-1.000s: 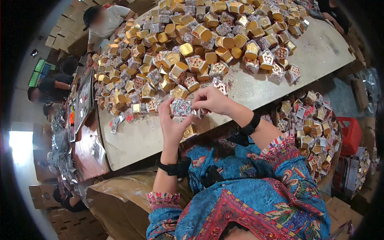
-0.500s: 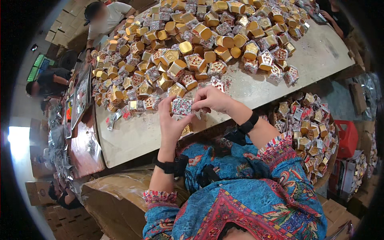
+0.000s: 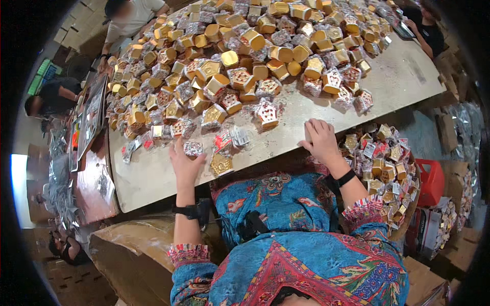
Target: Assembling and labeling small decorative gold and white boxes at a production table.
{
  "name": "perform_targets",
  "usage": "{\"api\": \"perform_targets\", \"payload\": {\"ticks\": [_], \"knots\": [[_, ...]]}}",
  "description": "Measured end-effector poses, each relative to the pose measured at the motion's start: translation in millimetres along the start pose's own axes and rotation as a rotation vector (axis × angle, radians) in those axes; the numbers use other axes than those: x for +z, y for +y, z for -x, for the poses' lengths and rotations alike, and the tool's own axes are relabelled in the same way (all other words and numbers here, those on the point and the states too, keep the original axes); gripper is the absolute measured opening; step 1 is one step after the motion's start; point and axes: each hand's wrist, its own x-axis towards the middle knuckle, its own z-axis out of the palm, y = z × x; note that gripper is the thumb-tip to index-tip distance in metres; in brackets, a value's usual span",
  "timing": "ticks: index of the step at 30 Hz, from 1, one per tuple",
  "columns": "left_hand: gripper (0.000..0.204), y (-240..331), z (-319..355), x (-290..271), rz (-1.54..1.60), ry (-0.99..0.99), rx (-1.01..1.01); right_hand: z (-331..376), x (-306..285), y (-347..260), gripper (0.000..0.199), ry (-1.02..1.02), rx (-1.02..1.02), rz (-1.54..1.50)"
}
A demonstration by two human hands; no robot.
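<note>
Near the front edge of the table, my left hand has its thumb and fingers closed around a small block-shaped ornament with a white, red and dark speckled surface. To the right, my right hand rests by the table edge, thumb apart from the fingers, with no object seen in it. Between the hands lie a gold house-shaped ornament, a red-and-white tag and a pale printed tag. Just beyond them stands a white-and-red house-shaped ornament with a gold side.
A large heap of gold and speckled ornaments covers the far part of the table. A box of similar ornaments stands at my right, beside a red plastic container. Cardboard is at lower left. Other people work around the table.
My hands have separated: the left moved left with the speckled ornament, the right moved right and let go. The tags and gold ornament between them now show more fully.
</note>
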Motion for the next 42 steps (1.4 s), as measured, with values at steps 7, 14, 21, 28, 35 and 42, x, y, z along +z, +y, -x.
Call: {"api": "perform_targets", "payload": {"ticks": [7,14,21,28,35,42], "knots": [[0.05,109.1,-9.2,-6.5,-0.148,-0.237,0.621,17.6,10.9,-1.7,0.043,-0.003,-0.183,-0.036],[0.025,108.2,-23.8,60.0,-0.459,-0.405,0.816,21.4,14.9,-6.8,0.019,0.143,-0.318,-0.144],[0.051,97.4,-30.5,43.5,0.099,-0.423,0.529,17.6,15.5,-6.0,0.013,0.17,-0.202,-0.296],[0.057,89.9,-33.3,27.9,0.37,-0.345,0.335,-30.3,6.7,-39.7,0.007,0.203,0.283,-0.903],[0.051,104.6,-27.8,17.2,0.482,-0.221,0.416,-72.0,27.0,-78.1,0.007,0.05,0.417,-1.387],[0.055,100.9,-23.4,17.8,0.604,-0.255,0.274,-75.3,34.1,-94.5,0.007,-0.012,0.555,-1.756]]}}
